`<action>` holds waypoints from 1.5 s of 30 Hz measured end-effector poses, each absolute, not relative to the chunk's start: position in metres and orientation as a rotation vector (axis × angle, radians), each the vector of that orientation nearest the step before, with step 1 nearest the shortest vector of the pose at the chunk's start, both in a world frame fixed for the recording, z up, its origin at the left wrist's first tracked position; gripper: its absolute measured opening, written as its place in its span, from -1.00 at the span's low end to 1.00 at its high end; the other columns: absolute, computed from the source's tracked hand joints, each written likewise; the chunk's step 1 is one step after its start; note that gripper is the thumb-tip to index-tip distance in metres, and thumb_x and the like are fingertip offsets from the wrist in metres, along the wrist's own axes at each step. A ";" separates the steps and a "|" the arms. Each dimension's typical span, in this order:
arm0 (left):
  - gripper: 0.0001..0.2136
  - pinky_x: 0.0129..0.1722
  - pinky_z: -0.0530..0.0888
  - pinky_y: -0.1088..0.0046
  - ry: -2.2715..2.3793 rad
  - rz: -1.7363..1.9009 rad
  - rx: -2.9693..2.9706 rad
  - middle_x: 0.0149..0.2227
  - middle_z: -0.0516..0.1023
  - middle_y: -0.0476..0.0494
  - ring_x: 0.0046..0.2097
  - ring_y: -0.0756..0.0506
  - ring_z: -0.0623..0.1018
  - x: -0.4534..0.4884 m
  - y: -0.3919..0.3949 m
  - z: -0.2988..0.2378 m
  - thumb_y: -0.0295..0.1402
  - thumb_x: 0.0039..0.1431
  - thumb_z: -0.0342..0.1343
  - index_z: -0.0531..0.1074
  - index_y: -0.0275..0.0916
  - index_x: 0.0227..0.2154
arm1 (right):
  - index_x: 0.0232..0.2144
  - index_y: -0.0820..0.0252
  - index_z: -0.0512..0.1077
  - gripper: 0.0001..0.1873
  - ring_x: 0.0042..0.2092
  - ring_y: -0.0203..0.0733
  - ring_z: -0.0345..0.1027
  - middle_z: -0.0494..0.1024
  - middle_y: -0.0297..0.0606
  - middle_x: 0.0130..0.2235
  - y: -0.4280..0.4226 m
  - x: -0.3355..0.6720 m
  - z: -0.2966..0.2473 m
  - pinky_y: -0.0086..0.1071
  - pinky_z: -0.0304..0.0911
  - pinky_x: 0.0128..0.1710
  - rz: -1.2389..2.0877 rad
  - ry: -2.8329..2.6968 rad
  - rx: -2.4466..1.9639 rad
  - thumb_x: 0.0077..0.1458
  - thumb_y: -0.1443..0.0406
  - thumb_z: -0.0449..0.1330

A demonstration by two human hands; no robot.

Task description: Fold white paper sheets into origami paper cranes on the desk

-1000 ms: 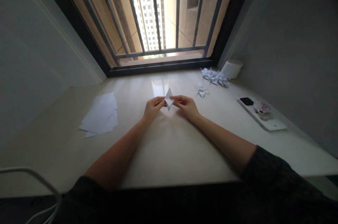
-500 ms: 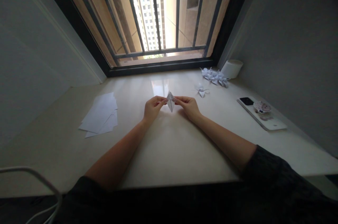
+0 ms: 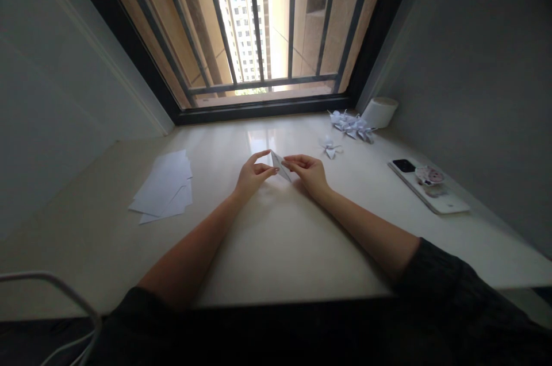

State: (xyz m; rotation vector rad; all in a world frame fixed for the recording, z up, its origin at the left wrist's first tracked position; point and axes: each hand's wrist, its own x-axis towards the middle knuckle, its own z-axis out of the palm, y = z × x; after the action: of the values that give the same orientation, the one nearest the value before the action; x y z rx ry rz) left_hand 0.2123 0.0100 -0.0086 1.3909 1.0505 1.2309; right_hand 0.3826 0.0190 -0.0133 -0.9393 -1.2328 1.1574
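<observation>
Between my hands, just above the white sill, is a small folded piece of white paper (image 3: 282,169), diamond-shaped and tilted. My left hand (image 3: 253,174) grips it from the left, with the index finger at its upper tip and the thumb low on its near face. From the right, my right hand (image 3: 309,173) pinches its edge between thumb and fingers. A single folded paper crane (image 3: 330,149) sits on the sill beyond my right hand.
Several more paper cranes (image 3: 351,124) cluster at the back right beside a white roll (image 3: 380,111). A phone (image 3: 426,185) with a round grip lies on the right. Loose white sheets (image 3: 164,185) lie left. A white cable (image 3: 56,280) curves at lower left. The barred window (image 3: 263,104) stands behind.
The folded paper has turned from upright to a slant, its top now leaning left. My left index finger has moved up to its tip and the thumb across its face.
</observation>
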 end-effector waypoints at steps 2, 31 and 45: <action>-0.32 -0.23 0.43 0.43 1.037 1.217 1.375 -0.45 0.58 -0.06 -0.36 -0.04 0.56 0.211 0.011 -0.010 -0.27 -0.16 0.31 0.24 -0.28 0.08 | -0.39 0.22 0.56 -0.67 -0.37 -0.15 0.48 0.62 -0.19 -0.38 0.019 0.383 -0.014 -0.27 0.37 -0.28 1.155 -1.226 -0.940 -0.25 0.14 0.37; -0.70 -0.53 0.28 0.53 1.240 1.246 1.418 -0.60 0.46 -0.02 -0.50 0.01 0.40 0.213 0.012 -0.008 -0.11 -0.12 0.23 0.54 -0.30 -0.56 | -0.31 0.14 0.57 -0.68 -0.31 -0.11 0.47 0.62 -0.21 -0.32 0.018 0.383 -0.015 -0.26 0.34 -0.27 1.007 -1.512 -0.937 -0.15 0.12 0.31; -0.72 -0.45 0.34 0.50 1.159 1.291 1.376 -0.51 0.53 -0.04 -0.45 0.00 0.44 0.213 0.010 -0.005 -0.13 -0.10 0.23 0.58 -0.29 -0.47 | -0.43 0.19 0.58 -0.63 -0.48 -0.22 0.37 0.60 -0.26 -0.45 0.015 0.383 -0.013 -0.40 0.19 -0.50 1.033 -1.532 -1.062 -0.10 0.02 0.23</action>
State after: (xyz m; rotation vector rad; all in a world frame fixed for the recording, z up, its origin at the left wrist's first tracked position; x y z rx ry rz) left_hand 0.2131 0.0096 -0.0052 1.3762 1.1591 1.2908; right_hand 0.3827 0.0150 -0.0132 -1.0617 -1.5323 1.0329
